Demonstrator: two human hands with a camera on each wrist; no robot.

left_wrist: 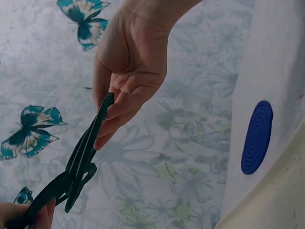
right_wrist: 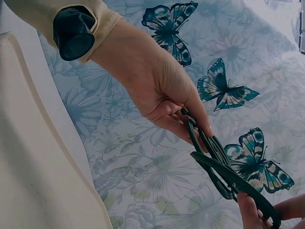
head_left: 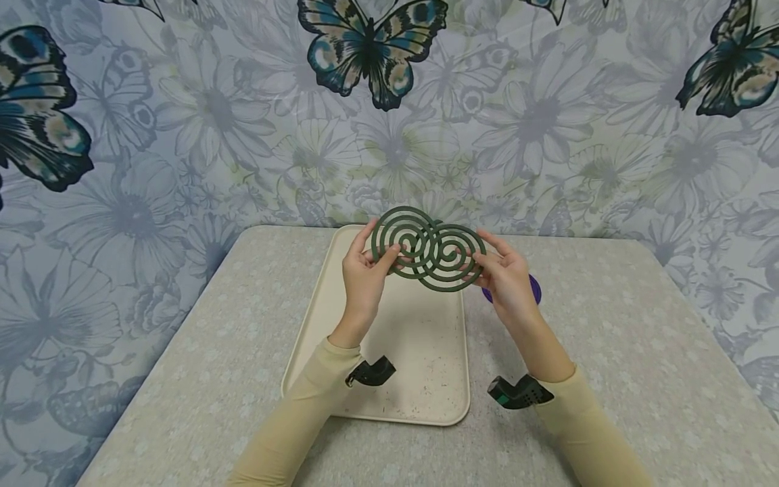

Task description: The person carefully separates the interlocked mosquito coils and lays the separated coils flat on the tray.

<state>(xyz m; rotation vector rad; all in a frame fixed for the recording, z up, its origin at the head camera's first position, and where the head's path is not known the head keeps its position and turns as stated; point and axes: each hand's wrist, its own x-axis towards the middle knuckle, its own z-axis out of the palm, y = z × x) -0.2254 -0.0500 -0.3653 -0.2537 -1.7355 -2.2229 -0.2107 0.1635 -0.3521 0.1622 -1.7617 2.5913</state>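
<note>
The left hand pinches the outer side of one green spiral coil, and the right hand pinches that of a second coil, the two overlapping between the hands. Such thin rings likely call for light, level grips and slow movement, lest one snap. Below the left hand lies a cream tray; below the right, partly hidden, a purple disc.
</note>
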